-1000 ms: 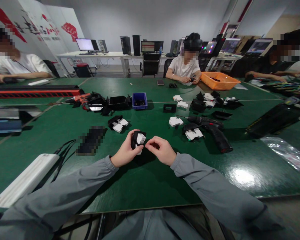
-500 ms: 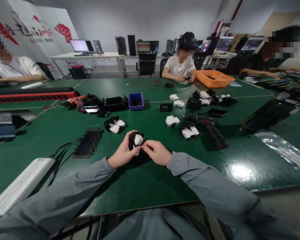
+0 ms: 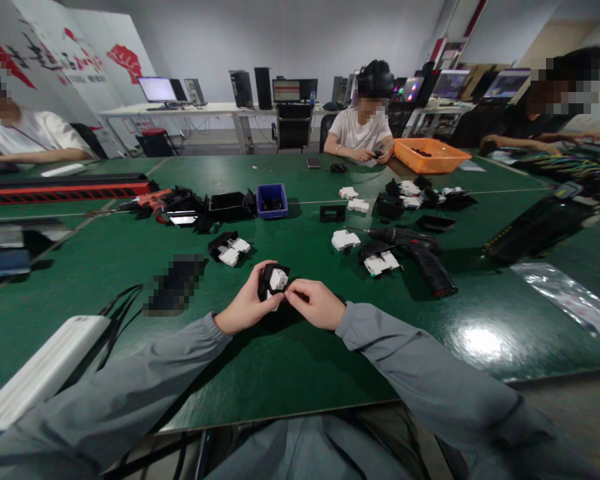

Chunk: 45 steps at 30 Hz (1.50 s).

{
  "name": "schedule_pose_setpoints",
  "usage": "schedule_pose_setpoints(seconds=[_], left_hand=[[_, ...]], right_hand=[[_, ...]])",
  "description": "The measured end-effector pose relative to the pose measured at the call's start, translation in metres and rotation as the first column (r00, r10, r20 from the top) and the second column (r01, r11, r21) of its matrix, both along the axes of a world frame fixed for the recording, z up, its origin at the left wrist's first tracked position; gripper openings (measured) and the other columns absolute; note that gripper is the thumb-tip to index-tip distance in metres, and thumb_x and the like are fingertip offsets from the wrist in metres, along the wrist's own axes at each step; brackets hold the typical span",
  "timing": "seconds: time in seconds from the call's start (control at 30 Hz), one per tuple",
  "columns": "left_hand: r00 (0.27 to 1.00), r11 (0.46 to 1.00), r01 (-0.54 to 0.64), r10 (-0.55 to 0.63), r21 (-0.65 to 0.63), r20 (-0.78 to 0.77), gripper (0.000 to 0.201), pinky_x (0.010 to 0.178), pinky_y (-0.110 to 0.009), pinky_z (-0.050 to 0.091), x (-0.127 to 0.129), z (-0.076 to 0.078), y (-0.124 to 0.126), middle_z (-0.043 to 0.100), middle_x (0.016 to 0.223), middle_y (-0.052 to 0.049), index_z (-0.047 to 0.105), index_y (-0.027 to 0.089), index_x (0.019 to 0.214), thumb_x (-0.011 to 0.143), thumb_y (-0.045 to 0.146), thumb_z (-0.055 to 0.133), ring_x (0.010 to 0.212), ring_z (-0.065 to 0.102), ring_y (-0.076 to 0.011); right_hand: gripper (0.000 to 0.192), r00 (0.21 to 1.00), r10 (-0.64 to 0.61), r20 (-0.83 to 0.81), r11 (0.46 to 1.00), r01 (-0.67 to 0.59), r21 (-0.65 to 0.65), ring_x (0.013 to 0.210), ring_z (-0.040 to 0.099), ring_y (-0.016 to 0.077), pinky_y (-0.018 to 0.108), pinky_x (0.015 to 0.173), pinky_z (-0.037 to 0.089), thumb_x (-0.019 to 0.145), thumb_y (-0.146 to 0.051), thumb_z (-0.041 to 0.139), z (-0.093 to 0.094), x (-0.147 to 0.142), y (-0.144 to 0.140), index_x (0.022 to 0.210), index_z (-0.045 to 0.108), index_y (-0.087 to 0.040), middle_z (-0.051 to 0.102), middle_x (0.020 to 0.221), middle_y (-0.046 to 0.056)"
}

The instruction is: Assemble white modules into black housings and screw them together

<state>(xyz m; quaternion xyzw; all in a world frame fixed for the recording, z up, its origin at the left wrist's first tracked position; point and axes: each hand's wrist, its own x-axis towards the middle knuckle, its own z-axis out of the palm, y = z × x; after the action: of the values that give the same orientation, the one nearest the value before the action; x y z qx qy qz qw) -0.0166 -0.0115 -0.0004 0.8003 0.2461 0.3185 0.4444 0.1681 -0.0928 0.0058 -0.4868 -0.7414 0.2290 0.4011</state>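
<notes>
My left hand is wrapped round a black plastic housing with a white block set in it, held just above the green table. The fingers and thumb of my right hand are pinched together at the right side of that piece; whatever lies between the fingertips is too small to make out. A similar black-and-white assembly lies beyond my left hand. To the right are a white block, another black-and-white assembly and a black cordless drill.
A blue bin with small dark parts stands at mid-table, near a red drill. On the left lie a blurred dark flat object and a white bar. An orange basket stands by a co-worker opposite.
Both hands stay together at the held piece with almost no movement. The view has shifted very slightly.
</notes>
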Motion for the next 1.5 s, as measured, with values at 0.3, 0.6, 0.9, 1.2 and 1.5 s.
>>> schedule_pose_setpoints(seconds=[0.3,0.6,0.9,1.2,1.5], left_hand=[[0.999,0.999,0.017,-0.018,-0.034,-0.035,0.063,0.095,-0.039,0.05,-0.002,0.003,-0.003,0.057,0.119,-0.009,0.037,0.019,0.134,0.078,0.023,0.066,0.108,0.059,-0.0236],[0.998,0.998,0.036,-0.038,-0.049,-0.047,0.064,0.092,-0.038,0.051,-0.001,0.006,-0.005,0.058,0.117,-0.009,0.036,0.018,0.135,0.078,0.024,0.065,0.103,0.06,-0.0221],[0.998,0.998,0.036,-0.038,-0.041,-0.045,0.062,0.096,-0.041,0.05,-0.002,0.004,-0.004,0.057,0.119,-0.01,0.037,0.019,0.134,0.08,0.025,0.066,0.108,0.058,-0.0237],[1.0,1.0,0.007,-0.007,-0.028,-0.02,0.061,0.097,-0.042,0.049,-0.003,0.001,-0.003,0.057,0.119,-0.01,0.038,0.02,0.134,0.08,0.025,0.066,0.108,0.059,-0.0234],[0.984,0.979,-0.173,0.175,0.107,-0.013,0.067,0.107,-0.044,0.043,0.001,-0.002,-0.002,0.055,0.129,-0.012,0.039,0.018,0.136,0.075,0.023,0.068,0.119,0.056,-0.0257]], right_hand=[[0.029,0.618,-0.472,0.629,0.873,0.425,0.239,0.084,0.058,0.0205,0.032,0.073,0.04,0.098,-0.022,0.044,0.006,0.076,0.02,0.112,0.068,-0.017,0.064,0.102,0.011],[0.031,0.308,-0.48,0.821,0.824,0.478,0.303,0.1,0.051,0.0277,0.038,0.081,0.036,0.097,-0.013,0.039,-0.004,0.094,0.044,0.101,0.07,-0.011,0.06,0.107,0.017],[0.032,0.327,-0.501,0.802,0.808,0.508,0.298,0.097,0.051,0.0286,0.04,0.081,0.036,0.095,-0.009,0.038,-0.007,0.096,0.045,0.103,0.069,-0.007,0.062,0.104,0.02],[0.026,0.521,-0.508,0.686,0.844,0.459,0.276,0.092,0.057,0.0217,0.034,0.082,0.043,0.099,-0.023,0.045,0.0,0.084,0.033,0.1,0.069,-0.014,0.065,0.099,0.012],[0.019,0.969,-0.129,0.212,0.953,0.061,0.298,0.084,0.059,0.0207,0.036,0.078,0.048,0.098,-0.031,0.051,0.011,0.015,-0.006,0.098,0.067,-0.02,0.065,0.087,0.007]])
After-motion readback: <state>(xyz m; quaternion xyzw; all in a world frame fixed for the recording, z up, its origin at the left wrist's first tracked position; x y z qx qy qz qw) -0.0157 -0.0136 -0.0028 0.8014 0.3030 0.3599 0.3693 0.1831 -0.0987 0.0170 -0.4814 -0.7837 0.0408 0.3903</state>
